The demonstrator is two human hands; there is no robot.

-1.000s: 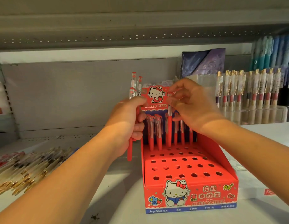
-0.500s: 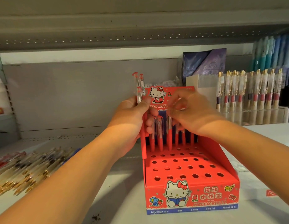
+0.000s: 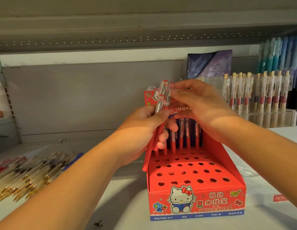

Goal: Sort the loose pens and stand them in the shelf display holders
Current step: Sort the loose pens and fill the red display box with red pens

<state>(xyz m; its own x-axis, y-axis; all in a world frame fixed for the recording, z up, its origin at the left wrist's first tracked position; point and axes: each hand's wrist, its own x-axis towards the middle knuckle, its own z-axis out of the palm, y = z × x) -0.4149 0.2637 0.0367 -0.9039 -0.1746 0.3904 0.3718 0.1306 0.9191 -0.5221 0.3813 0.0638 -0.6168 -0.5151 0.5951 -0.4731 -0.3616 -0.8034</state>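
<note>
Where the loose pens lie: a blurred heap of loose pens [image 3: 28, 173], mostly clear-bodied with gold clips, is spread flat on the shelf [image 3: 111, 196] at far left, well apart from the box.
Left hand: the left hand [image 3: 139, 135] is wrapped round a bundle of red pens [image 3: 161, 98], held upright and tilted a little to the right, just beside the box's left wall.
Change: a second ago a single pen was being lowered into the back row by the right hand. That hand has since been raised to the bundle's tops, so one pen is judged seated and the next is being chosen.
Right hand: the right hand [image 3: 205, 110] is arched over the box, its fingertips [image 3: 175, 94] at the bundle's caps. Whether its grip has closed on a pen cannot be told through the blur.
Box: the red display box [image 3: 199, 203] is set mid-shelf. Standing pens [image 3: 188, 135] are seen in its back row only, and the rows of holes in front are unfilled.
Look of the pens: clear upper barrels, red lower sections and red push-buttons are shown.
Far right: a clear holder [image 3: 267, 117] is already filled with gold-clipped pens.
</note>
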